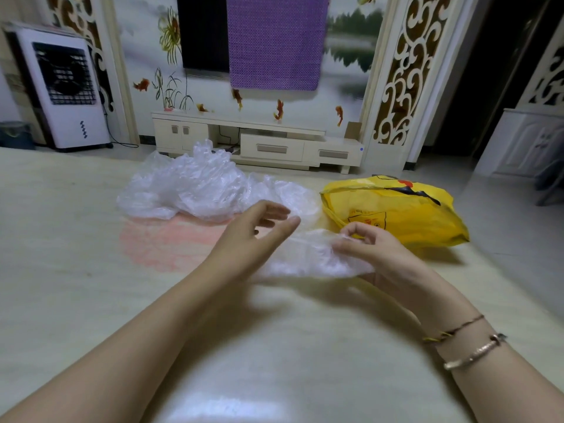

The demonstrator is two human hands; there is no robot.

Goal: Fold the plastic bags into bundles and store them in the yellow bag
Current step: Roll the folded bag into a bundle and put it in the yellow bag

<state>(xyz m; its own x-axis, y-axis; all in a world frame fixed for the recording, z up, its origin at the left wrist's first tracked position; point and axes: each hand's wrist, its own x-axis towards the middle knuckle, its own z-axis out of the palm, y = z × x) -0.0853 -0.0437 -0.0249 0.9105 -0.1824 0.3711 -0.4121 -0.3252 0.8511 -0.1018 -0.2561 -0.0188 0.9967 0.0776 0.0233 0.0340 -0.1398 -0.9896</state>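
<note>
Bags first: one yellow bag (406, 215) lies right of centre on the table (76, 285), its print too blurred to read; a crumpled heap of clear plastic bags (195, 187), uncountable, lies above centre. Your right hand (372, 248) pinches one clear bag (308, 257) mid-frame; your left hand (253, 230) hovers spread.

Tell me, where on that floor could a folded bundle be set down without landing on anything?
Bare floor lies left of the left hand, below the clear bag pile, and near between the forearms. It is crowded ahead: the right hand pinches a clear bag beside the yellow bag.
</note>
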